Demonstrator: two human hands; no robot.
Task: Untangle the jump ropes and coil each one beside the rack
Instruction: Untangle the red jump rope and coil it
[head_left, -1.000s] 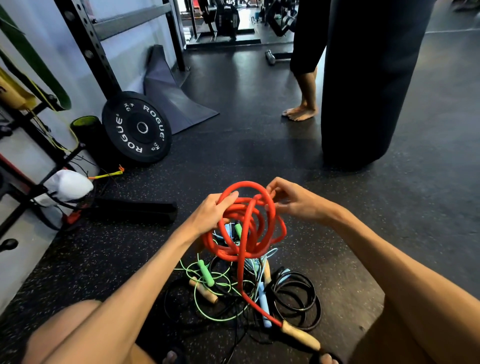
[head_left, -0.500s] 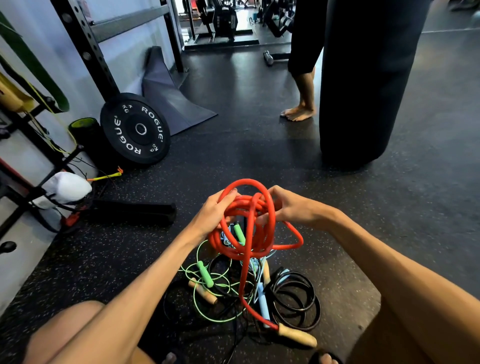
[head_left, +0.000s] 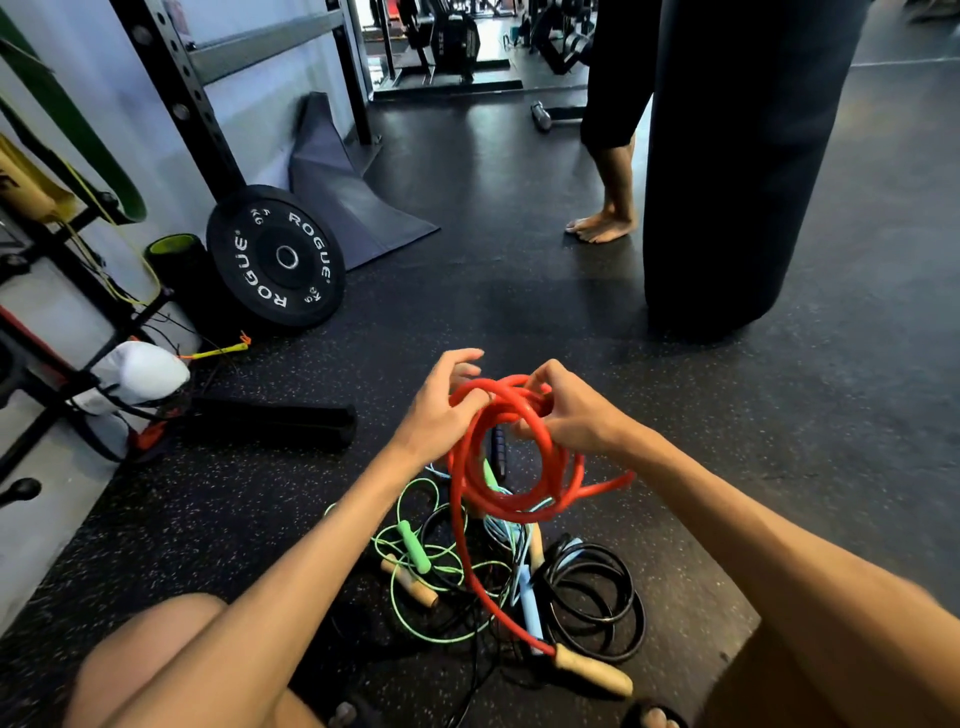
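Nearest, on the speckled rubber floor (head_left: 779, 467): one tangled pile of jump ropes (head_left: 457, 597). It comprises one green rope (head_left: 415, 548), one black rope (head_left: 597, 597) lying in loops, one light-blue handle (head_left: 531, 605) and one loose wooden handle (head_left: 410, 584).

One red jump rope (head_left: 511, 501): its end handle (head_left: 592, 675), also wooden, rests on the floor at the pile's near edge. The cord rises to a coil of several turns held above the pile.

Two hands, close together at the coil's top: left hand (head_left: 441, 410) pinching the left side, right hand (head_left: 566, 415) curled around the right-side strands.

Beyond, left: one black rack upright (head_left: 176, 88), with one Rogue weight plate (head_left: 275, 257) leaning beside it.

Farthest, right: one black punching bag (head_left: 737, 156), with one barefoot person (head_left: 602, 223) standing just beside it.
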